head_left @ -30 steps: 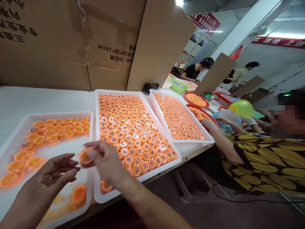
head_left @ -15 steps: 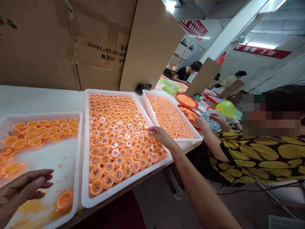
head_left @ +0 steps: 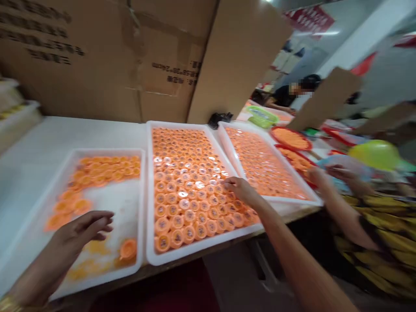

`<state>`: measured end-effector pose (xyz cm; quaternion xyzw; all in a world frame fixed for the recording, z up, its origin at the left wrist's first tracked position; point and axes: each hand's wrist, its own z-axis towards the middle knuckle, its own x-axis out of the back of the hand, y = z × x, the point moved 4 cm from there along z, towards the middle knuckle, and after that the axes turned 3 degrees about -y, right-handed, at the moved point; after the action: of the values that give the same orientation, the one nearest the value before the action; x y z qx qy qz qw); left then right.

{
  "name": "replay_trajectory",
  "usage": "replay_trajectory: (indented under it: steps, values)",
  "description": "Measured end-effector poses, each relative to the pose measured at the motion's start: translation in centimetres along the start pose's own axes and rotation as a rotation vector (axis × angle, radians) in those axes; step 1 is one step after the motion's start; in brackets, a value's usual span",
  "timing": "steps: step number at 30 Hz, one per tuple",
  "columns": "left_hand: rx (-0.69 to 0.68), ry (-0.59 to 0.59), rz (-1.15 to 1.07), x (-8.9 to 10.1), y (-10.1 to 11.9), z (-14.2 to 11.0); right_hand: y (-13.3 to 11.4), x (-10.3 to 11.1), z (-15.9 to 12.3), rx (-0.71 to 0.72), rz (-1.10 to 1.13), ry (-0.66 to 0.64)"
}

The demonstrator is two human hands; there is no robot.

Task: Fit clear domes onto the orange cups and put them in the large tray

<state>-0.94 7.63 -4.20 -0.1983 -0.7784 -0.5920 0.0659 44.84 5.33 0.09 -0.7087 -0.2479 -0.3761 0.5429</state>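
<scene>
I judge I'm picking: my right hand (head_left: 240, 189) pinches at an orange cap (head_left: 227, 184) in the middle tray (head_left: 147, 195), grasp uncertain; left hand (head_left: 82, 232) hovers released. Next needs a clean lift.

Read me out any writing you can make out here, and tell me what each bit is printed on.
Middle cardboard box, upside down: only "24cm" can just be guessed; the dark characters beside it are too blurred to read.
Left cardboard box, upside down: rows of dark characters, too blurred.
Red sign high on the wall: pale characters, too blurred.
Orange caps in the middle tray: dark marks, too small.
</scene>
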Motion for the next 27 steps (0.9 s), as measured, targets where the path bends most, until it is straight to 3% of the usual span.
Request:
replay_trajectory:
  steps: [3, 6, 8, 10, 13, 18, 22, 27]
  values:
    - [-0.020, 0.029, -0.092, 0.9, 1.4, -0.1, -0.4, 0.1, 0.1, 0.034, 0.028, -0.044]
    - [-0.059, 0.141, -0.046, 3.0, 1.0, 0.6, -0.8, 1.0, 0.5, -0.065, -0.127, 0.073]
    - [-0.090, 0.199, 0.153, 4.0, 0.4, 0.8, -2.5, 1.5, -0.1, -0.124, -0.211, 0.166]
    - [-0.125, 0.176, 0.455, 4.1, 0.1, 0.9, -5.6, 1.0, -1.2, -0.091, -0.188, 0.189]
    - [-0.147, 0.099, 0.756, 3.2, -0.2, 1.1, -12.0, -2.3, -3.1, 0.185, -0.073, 0.115]
    - [-0.094, 0.099, 0.894, 2.5, -0.6, 1.6, -20.2, -10.6, -5.9, 0.594, 0.054, -0.117]
    - [-0.098, 0.034, 0.941, 2.1, -1.3, 1.9, -23.5, -15.4, -6.5, 0.671, 0.093, -0.285]
    - [-0.122, -0.009, 0.887, 1.7, -1.5, 1.7, -26.0, -19.1, -4.9, 0.629, -0.004, -0.408]
